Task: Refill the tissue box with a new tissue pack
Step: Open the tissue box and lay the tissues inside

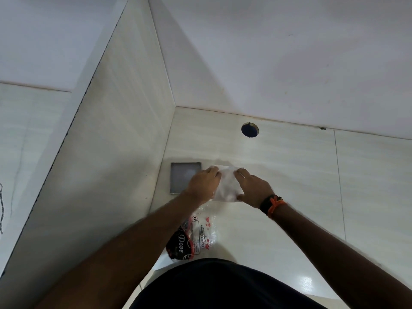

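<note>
Tissues (227, 186) between both hands, unboxed

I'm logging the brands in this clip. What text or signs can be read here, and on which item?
"Dove": white script on the dark part of the plastic wrapper lying on the counter.
Small print in the wrapper's framed label panel: too small and blurred to read.
Red marks and a round symbol on its clear part: not legible as text.
No other text is visible.

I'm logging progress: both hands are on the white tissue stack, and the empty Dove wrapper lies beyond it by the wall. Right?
Not quite. The head view shows the Dove wrapper nearer the person than the tissue stack, not by the wall. Both the left hand and right hand are on the stack.
</note>
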A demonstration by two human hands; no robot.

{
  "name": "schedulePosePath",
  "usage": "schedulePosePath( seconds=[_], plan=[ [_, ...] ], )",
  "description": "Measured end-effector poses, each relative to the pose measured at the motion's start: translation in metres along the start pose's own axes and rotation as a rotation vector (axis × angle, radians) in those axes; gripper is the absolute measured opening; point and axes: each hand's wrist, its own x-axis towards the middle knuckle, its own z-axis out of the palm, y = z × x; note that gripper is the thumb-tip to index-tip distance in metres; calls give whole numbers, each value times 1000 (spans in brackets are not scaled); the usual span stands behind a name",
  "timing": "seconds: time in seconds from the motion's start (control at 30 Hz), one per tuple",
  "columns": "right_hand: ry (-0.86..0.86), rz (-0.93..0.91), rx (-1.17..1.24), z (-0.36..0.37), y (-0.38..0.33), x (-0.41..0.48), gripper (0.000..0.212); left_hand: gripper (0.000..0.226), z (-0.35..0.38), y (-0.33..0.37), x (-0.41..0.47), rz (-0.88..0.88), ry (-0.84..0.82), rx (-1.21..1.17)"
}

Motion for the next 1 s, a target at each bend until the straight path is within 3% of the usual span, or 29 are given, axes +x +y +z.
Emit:
schedulePosePath(
  seconds=[0.1,0.27,0.43,0.7,0.87,0.93,1.0],
  plan=[
    [-21,19,-23,4,3,5,84,53,9,5,10,-13,-67,99],
    [-27,22,-33,-1,1,8,86,41,24,17,27,-59,-23,82],
    [-26,17,-25,3,-1,5,83,79,29,9,18,-80,42,27],
    [34,54,-105,21,-13,16,81,90,40,19,21,-121,12,52],
    [20,55,58,15,-4,9,77,75,40,-10,4,-3,239,-273],
    [57,67,213,8,3,-3,69,55,47,-26,-12,-85,346,-365],
    [181,115,409,5,6,-17,53,44,60,-40,-28,-189,333,-396]
  ],
)
